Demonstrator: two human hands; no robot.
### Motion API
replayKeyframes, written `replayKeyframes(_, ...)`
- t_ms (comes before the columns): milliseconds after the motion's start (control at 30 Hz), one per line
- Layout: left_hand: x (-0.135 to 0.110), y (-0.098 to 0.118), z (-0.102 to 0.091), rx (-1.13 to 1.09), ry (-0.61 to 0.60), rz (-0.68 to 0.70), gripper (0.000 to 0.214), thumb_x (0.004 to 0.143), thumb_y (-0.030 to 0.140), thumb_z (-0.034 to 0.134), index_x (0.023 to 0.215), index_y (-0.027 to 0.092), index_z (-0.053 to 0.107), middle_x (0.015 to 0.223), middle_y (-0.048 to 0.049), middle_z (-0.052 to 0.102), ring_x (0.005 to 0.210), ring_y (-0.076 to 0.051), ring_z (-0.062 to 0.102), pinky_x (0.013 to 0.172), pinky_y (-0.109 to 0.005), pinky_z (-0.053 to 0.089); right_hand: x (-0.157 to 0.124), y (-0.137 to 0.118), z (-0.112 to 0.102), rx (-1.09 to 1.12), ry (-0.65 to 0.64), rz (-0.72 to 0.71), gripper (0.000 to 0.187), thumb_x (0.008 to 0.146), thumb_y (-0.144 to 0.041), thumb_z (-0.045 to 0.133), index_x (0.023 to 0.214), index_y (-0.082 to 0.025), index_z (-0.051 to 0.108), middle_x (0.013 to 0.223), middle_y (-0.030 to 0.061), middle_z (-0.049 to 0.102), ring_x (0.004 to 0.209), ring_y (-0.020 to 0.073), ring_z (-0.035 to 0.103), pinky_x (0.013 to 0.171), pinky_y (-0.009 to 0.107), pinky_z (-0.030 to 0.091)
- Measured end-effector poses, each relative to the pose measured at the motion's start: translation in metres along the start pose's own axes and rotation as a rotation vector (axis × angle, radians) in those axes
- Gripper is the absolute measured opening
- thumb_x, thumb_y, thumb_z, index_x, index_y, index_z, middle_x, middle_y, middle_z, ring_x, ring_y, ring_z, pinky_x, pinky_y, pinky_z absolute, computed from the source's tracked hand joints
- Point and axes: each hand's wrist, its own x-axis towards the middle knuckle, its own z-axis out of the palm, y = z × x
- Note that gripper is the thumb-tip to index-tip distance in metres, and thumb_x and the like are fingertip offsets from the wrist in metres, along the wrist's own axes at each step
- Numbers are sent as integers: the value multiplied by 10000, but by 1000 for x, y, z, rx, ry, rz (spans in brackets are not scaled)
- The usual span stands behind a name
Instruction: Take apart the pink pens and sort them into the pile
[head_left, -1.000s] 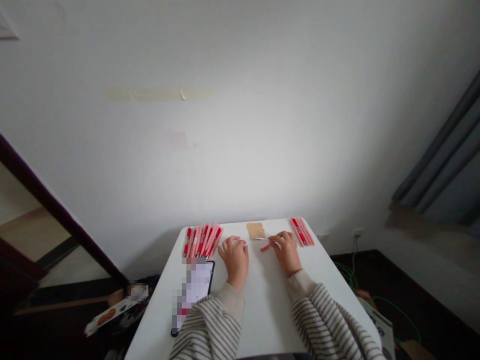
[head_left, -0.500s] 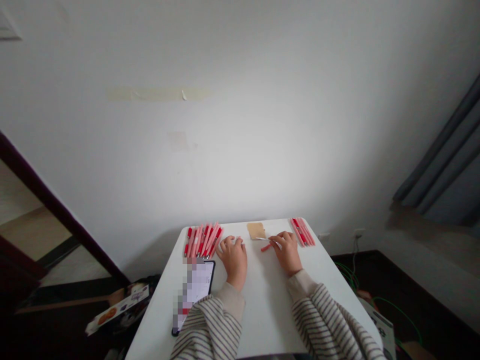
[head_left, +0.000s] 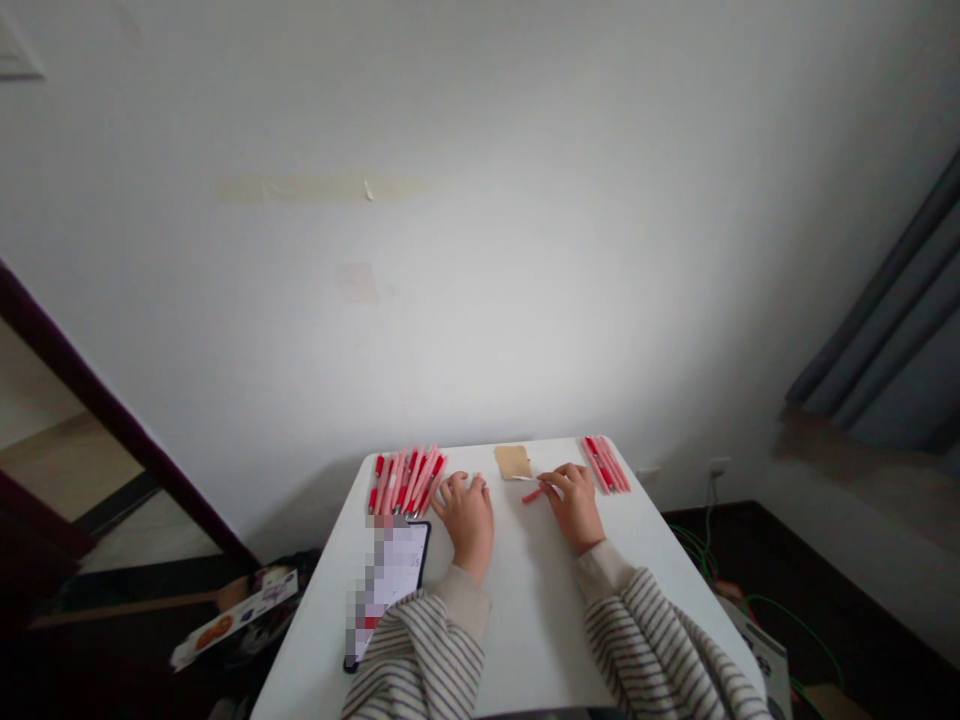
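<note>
Right hand (head_left: 576,505) pinches red pen (head_left: 532,494) (near brown pad (head_left: 513,461)), mid-table (head_left: 525,620).

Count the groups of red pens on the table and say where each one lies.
3: a large bunch at the far left by the left hand, a small bunch at the far right, one pen at the right hand. Overlapping pens hide exact totals.
</note>
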Motion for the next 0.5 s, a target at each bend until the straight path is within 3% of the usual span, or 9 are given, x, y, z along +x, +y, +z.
replayKeyframes(500, 0, 0, 2, -21, -4, 33, 195, 830, 250, 552, 938, 295, 708, 1080, -58, 580, 1060, -253, 440, 952, -482, 292, 0, 1, 1, -1, -1, 5, 153, 888, -290, 583, 918, -270, 731, 869, 61, 601, 917, 227, 473, 807, 364, 407)
